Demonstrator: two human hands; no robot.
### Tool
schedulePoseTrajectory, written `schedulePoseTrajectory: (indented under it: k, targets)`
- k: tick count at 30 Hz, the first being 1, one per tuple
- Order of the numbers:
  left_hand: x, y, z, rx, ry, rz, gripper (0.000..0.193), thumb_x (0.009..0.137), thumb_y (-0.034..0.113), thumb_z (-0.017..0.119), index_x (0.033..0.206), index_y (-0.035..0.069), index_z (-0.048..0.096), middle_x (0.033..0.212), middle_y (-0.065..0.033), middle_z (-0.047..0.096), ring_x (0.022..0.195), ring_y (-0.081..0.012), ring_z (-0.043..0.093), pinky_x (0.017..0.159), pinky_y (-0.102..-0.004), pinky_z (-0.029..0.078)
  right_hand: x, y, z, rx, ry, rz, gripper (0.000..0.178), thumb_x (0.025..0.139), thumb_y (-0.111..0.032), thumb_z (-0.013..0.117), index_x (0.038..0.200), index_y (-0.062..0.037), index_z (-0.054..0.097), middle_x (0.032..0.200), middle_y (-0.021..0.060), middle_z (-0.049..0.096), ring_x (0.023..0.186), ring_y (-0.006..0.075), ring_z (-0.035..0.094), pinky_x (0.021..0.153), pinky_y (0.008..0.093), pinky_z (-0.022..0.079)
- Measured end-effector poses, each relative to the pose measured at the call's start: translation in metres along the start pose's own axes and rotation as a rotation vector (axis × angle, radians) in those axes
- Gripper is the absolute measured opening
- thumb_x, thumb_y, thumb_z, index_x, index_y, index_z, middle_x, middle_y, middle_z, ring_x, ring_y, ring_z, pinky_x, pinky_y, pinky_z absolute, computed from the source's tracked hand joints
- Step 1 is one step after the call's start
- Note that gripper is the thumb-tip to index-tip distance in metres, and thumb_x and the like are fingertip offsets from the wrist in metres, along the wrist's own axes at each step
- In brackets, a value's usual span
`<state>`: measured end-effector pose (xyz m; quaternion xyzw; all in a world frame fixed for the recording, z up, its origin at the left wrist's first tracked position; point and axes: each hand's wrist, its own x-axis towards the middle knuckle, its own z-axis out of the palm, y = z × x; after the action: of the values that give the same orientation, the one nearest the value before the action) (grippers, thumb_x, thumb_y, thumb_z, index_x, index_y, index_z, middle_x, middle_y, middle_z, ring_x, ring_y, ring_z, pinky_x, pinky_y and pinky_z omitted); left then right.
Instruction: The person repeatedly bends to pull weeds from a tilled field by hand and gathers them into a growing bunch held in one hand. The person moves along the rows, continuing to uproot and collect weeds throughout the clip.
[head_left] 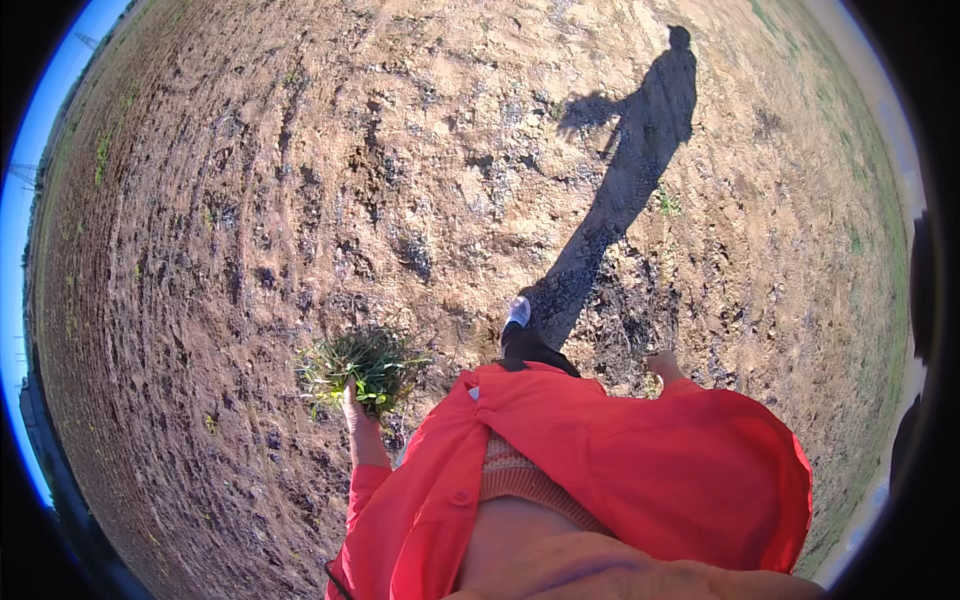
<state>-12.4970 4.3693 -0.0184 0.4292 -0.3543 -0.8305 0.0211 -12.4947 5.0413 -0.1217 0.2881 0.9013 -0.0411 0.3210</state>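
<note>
My left hand (352,402) is closed around a thick bunch of green grass and leafy weeds (366,364), held out in front of me at the left. The blades spread to both sides above the fist and hide most of the fingers. My right hand (662,364) hangs low on the other side, just past the hem of my red jacket (640,450). Its fingers look curled. A thin dark line runs on the soil beyond it, and I cannot make out whether the hand holds anything.
Dry, cloddy brown soil (400,150) in rough furrows stretches all around, with small green weeds (668,203) scattered over it. One light shoe (519,311) shows ahead of my jacket. My long shadow (640,140) falls toward the far right. Pylons (24,174) stand at the left horizon.
</note>
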Motion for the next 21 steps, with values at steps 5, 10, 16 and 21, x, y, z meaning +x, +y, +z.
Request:
schedulePoseTrajectory:
  k: [5, 10, 16, 21]
  targets:
    - [0.042, 0.029, 0.081, 0.033, -0.023, 0.001, 0.054, 0.074, 0.044, 0.062, 0.112, 0.007, 0.051, 0.101, -0.0064, 0.059, 0.086, -0.0221, 0.059, 0.073, -0.0366, 0.049, 0.053, -0.153, -0.128, 0.451, 0.126, -0.188, 0.029, 0.07, -0.021, 0.054, 0.091, -0.002, 0.061, 0.086, 0.0204, 0.061, 0.082, 0.0309, 0.06, 0.075, 0.0383, 0.046]
    - [0.079, 0.036, 0.157, 0.078, 0.039, -0.007, 0.05, 0.076, 0.045, 0.059, 0.111, 0.009, 0.052, 0.099, -0.005, 0.059, 0.086, -0.0218, 0.058, 0.073, -0.036, 0.049, 0.103, -0.241, -0.213, 0.644, 0.121, -0.424, 0.031, 0.073, -0.023, 0.052, 0.094, -0.0001, 0.057, 0.089, 0.02, 0.06, 0.086, 0.033, 0.058, 0.078, 0.0373, 0.044]
    - [0.141, 0.064, 0.156, 0.094, 0.115, -0.079, 0.05, 0.075, 0.045, 0.059, 0.11, 0.009, 0.052, 0.099, -0.0052, 0.059, 0.086, -0.0217, 0.058, 0.072, -0.036, 0.049, 0.148, -0.296, -0.245, 0.572, 0.203, -0.387, 0.032, 0.073, -0.024, 0.051, 0.094, 0.0003, 0.057, 0.087, 0.0218, 0.06, 0.083, 0.0359, 0.057, 0.075, 0.0404, 0.045]
    - [0.215, 0.125, 0.175, 0.137, 0.141, -0.074, 0.05, 0.075, 0.045, 0.059, 0.11, 0.01, 0.053, 0.099, -0.0054, 0.059, 0.085, -0.0217, 0.058, 0.072, -0.0359, 0.049, 0.175, -0.287, -0.242, 0.733, 0.103, -0.096, 0.038, 0.073, -0.029, 0.053, 0.095, 0.0018, 0.057, 0.086, 0.0207, 0.061, 0.08, 0.0319, 0.059, 0.073, 0.0368, 0.045]
